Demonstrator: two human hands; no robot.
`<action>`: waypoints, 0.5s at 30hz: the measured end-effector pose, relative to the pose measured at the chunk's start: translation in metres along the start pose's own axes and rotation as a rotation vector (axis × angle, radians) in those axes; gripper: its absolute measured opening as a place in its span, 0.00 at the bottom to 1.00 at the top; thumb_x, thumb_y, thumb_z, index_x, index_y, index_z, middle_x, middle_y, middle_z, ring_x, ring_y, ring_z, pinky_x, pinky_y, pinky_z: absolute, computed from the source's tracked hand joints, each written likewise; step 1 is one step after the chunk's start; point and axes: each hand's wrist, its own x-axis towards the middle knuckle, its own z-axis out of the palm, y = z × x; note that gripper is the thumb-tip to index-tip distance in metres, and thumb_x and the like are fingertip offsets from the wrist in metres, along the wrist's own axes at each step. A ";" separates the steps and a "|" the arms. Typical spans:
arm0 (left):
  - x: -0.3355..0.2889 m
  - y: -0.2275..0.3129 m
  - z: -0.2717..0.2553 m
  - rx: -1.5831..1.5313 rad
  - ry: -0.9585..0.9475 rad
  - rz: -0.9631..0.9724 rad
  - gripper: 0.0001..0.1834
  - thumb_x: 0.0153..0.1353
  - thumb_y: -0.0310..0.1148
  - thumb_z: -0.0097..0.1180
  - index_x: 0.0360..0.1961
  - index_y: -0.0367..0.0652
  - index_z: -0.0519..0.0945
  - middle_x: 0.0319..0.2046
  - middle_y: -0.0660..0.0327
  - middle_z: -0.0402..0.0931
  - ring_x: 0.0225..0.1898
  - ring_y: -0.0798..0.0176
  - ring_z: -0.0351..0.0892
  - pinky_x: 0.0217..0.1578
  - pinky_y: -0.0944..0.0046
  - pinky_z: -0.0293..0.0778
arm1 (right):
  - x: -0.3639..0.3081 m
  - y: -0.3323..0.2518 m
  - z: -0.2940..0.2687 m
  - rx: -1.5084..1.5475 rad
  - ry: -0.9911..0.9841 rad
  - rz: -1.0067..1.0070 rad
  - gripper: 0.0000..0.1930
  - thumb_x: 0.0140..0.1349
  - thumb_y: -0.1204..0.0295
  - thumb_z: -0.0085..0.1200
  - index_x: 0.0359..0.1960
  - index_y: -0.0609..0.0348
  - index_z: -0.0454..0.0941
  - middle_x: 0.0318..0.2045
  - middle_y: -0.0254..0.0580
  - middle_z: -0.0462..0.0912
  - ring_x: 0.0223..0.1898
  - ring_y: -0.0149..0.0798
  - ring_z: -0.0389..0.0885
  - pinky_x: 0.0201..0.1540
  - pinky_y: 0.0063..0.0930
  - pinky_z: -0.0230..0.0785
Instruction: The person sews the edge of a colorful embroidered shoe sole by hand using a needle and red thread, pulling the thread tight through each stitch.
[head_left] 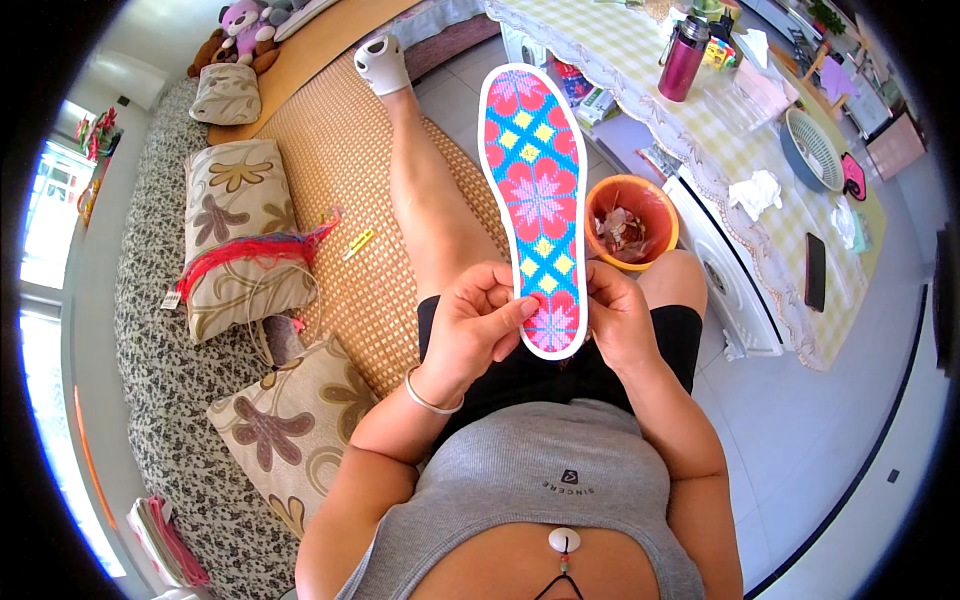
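Note:
Upright in front of me I hold an embroidered insole, white-edged, with pink and red flowers, blue lattice and yellow diamonds. My left hand grips its lower left edge, thumb lying on the pattern near the heel. On the opposite edge, my right hand holds it from the side, its fingertips partly hidden behind the insole. A bangle circles my left wrist. To the left, a bundle of red and blue thread lies across a patterned cushion. Beside it on the woven mat is a small yellow cutter-like tool.
Flowered cushions line the sofa at left, over a woven mat. An orange bin holding scraps stands by my right knee. On the checked tablecloth are a maroon flask, a basket, tissues and a phone.

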 end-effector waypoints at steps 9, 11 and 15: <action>0.000 -0.006 0.002 -0.047 0.009 0.017 0.09 0.58 0.21 0.55 0.41 0.37 0.72 0.33 0.59 0.79 0.26 0.72 0.75 0.26 0.76 0.71 | 0.001 0.005 0.002 0.155 -0.002 0.003 0.06 0.61 0.81 0.50 0.40 0.64 0.74 0.31 0.33 0.78 0.31 0.21 0.74 0.33 0.14 0.67; 0.005 -0.006 0.002 -0.176 -0.035 -0.020 0.10 0.59 0.23 0.54 0.42 0.37 0.72 0.35 0.59 0.78 0.31 0.70 0.76 0.35 0.73 0.73 | -0.001 0.001 0.006 0.155 0.006 -0.011 0.06 0.61 0.80 0.52 0.39 0.64 0.74 0.31 0.33 0.78 0.31 0.22 0.75 0.33 0.15 0.67; 0.013 -0.020 -0.012 -0.614 -0.265 -0.205 0.15 0.57 0.28 0.56 0.46 0.38 0.72 0.33 0.61 0.76 0.34 0.67 0.75 0.41 0.66 0.72 | -0.002 -0.010 0.030 -0.380 0.133 -0.375 0.03 0.54 0.82 0.55 0.30 0.64 0.74 0.28 0.38 0.77 0.29 0.28 0.77 0.32 0.19 0.69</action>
